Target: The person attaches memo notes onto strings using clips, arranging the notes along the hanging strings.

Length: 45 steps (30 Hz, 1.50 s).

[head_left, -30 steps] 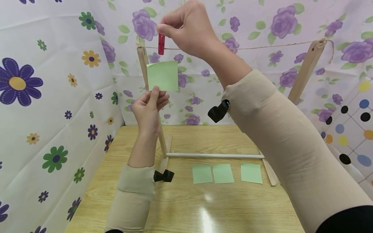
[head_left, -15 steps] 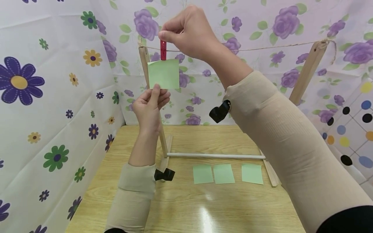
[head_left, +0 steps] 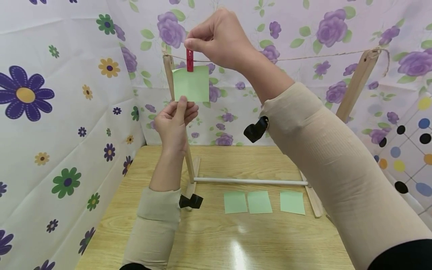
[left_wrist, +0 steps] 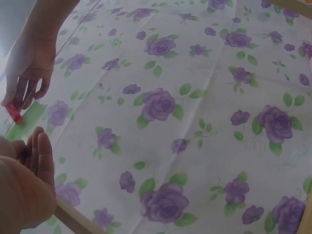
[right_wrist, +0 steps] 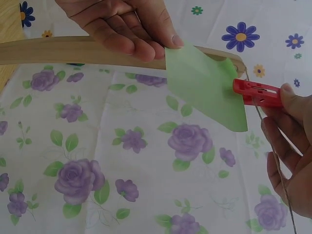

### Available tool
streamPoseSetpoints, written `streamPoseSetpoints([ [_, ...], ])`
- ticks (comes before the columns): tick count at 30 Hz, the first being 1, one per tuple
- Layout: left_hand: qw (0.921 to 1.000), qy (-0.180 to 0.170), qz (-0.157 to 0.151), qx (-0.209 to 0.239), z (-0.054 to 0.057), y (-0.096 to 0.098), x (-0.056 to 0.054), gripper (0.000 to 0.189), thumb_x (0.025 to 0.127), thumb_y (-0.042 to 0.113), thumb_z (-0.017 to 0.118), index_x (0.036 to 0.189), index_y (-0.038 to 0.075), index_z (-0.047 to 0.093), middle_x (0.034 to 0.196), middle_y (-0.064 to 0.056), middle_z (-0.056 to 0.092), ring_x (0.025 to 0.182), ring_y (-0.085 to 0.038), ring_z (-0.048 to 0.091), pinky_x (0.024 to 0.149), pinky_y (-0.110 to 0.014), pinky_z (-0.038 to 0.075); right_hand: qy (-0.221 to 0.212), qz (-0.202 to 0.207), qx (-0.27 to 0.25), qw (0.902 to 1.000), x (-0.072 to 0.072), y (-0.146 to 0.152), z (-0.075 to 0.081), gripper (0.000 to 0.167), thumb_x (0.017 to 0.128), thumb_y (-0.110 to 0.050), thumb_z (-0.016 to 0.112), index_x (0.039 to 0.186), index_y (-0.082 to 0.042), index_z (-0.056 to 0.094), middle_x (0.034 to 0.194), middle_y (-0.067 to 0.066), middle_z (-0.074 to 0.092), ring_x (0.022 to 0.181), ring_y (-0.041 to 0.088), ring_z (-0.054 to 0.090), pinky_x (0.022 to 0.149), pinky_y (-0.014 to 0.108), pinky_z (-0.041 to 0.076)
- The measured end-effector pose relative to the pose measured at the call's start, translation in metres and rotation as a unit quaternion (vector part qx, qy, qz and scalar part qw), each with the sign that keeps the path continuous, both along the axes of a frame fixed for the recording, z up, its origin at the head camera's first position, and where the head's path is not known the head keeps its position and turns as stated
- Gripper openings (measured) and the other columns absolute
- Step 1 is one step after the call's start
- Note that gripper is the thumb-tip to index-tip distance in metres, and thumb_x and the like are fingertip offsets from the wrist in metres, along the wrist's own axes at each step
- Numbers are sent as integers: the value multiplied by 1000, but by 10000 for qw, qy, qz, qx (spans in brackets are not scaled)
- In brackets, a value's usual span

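A green paper square (head_left: 191, 86) is upright in front of the left end of a twine line (head_left: 297, 57). My left hand (head_left: 173, 125) pinches its lower edge, thumb in front and fingers behind. Above, my right hand (head_left: 222, 39) pinches the top of a red clothespin (head_left: 190, 60). In the right wrist view the tip of the clothespin (right_wrist: 261, 92) overlaps the upper edge of the paper (right_wrist: 204, 85), and the twine runs beside the pin's body. Whether the twine lies inside the pin's jaws I cannot tell.
Three more green paper squares (head_left: 258, 202) lie on the wooden table (head_left: 216, 240). Wooden posts (head_left: 357, 84) hold the twine at both ends, joined low down by a white rod (head_left: 249, 181). Flowered cloth (head_left: 67, 150) hangs at the left and back.
My right hand has come down a little with the clothespin, while my left hand has raised the paper slightly. The pin, earlier above the paper, now overlaps its top edge.
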<state>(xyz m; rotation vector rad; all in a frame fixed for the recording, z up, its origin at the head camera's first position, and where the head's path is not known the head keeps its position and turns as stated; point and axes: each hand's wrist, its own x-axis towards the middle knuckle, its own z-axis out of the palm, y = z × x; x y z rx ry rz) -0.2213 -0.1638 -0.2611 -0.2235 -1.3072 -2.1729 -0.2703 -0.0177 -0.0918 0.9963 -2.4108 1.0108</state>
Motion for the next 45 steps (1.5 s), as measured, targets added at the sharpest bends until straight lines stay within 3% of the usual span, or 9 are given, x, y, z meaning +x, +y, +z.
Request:
streamPoseSetpoints([
  [9, 9999, 92, 58, -97, -1, -2, -3, 19, 95, 20, 74, 86, 3, 73, 82, -8, 74, 75, -17, 75, 78, -34, 64, -61, -16, 139, 9999, 0, 3, 1, 22, 98, -32, 68, 108, -17, 81, 111, -4, 76, 91, 10, 65, 82, 22, 53],
  [18, 9997, 166, 105, -140, -1, -5, -4, 21, 94, 21, 75, 89, 1, 73, 84, -10, 75, 77, -19, 75, 79, -35, 64, 146, 80, 456, 9988, 0, 4, 4, 25, 99, -33, 67, 111, -16, 80, 115, -5, 75, 104, 7, 67, 93, 20, 54],
  [34, 9997, 179, 108, -158, -1, -6, -6, 22, 93, 22, 75, 89, 1, 72, 85, -11, 75, 79, -20, 75, 80, -36, 64, 118, 387, 595, 9974, 0, 8, 2, 27, 100, -31, 66, 118, -14, 77, 113, -4, 75, 103, 7, 67, 93, 20, 54],
  [45, 9998, 184, 53, -80, -1, -4, -7, 21, 94, 20, 73, 90, 0, 73, 85, -12, 75, 79, -20, 76, 80, -36, 64, 370, 788, 723, 9936, 0, 11, 2, 23, 101, -28, 66, 111, -12, 78, 101, -3, 76, 98, 6, 65, 92, 19, 52],
])
